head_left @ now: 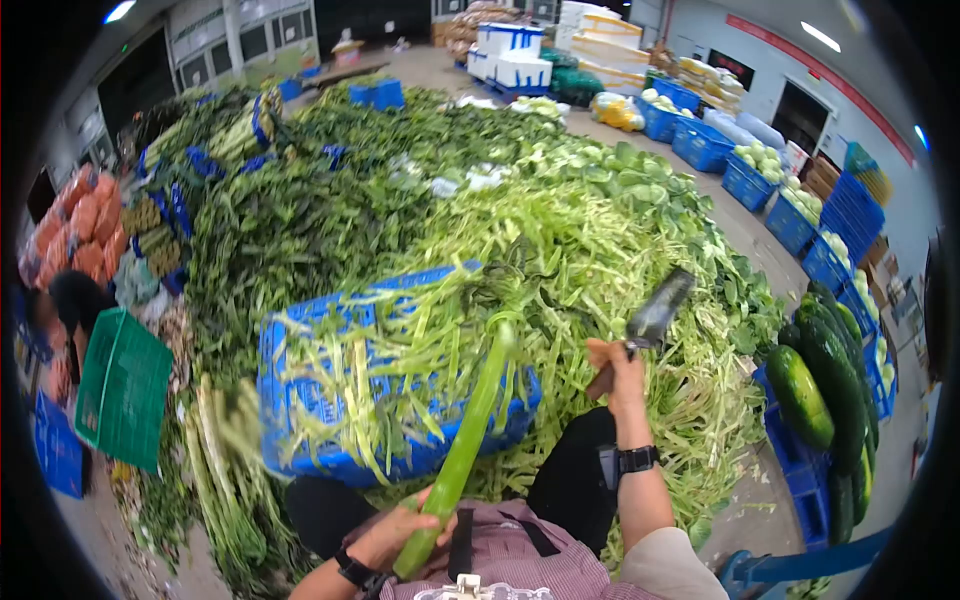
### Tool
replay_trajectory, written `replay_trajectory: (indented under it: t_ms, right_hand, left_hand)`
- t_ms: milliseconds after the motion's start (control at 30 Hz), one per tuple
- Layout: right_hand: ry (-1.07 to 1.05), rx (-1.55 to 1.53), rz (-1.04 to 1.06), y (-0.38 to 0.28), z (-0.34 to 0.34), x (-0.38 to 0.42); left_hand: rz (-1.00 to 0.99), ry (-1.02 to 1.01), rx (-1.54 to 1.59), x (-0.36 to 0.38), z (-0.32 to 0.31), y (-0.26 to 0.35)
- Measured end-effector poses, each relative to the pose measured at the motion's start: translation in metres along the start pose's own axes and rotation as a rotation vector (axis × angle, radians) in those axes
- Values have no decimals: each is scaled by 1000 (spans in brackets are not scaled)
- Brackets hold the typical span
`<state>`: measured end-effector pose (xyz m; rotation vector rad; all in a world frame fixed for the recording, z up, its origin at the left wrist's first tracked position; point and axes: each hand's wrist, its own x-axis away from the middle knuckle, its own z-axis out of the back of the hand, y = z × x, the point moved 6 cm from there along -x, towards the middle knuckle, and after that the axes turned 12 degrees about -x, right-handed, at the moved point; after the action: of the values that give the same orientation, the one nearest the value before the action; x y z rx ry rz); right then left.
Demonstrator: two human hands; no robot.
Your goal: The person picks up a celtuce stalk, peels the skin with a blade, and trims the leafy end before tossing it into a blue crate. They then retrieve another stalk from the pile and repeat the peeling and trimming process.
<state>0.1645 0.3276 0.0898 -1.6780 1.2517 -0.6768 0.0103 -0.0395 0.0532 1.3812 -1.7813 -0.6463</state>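
My left hand [418, 525] is closed round the lower end of a long, pale green celtuce stem [460, 460]. The stem slants up and away from me, with dark leaves at its far tip. My right hand [618, 372] grips a knife [660, 312] with a broad, dark blade, held to the right of the stem and apart from it. Beneath the stem's upper part lies a blue crate [515, 418] strewn with pale peelings [350, 400]. More celtuce stems [215, 470] lie to the left of the crate.
A large heap of leaves [300, 215] and peelings spreads ahead. Dark green gourds [800, 400] rest on a blue pallet at right, near a row of blue crates [748, 183] of pale vegetables. Another person [80, 305] bends beside a green crate [125, 385] at left.
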Motion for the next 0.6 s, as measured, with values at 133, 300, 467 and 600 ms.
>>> replay_trajectory:
  t_ms: [133, 300, 467, 600]
  right_hand:
    - [-379, -455, -275, 34, -65, 5]
    - [-809, -859, -353, 33, -147, 43]
    - [-445, -602, -334, 64, -109, 46]
    - [-497, -503, -440, 37, -124, 67]
  left_hand:
    - [96, -13, 8, 7, -26, 15]
    - [100, 53, -172, 1, -36, 28]
    - [-188, 414, -674, 16, -8, 38]
    - [-361, 614, -1128, 32, -4, 53]
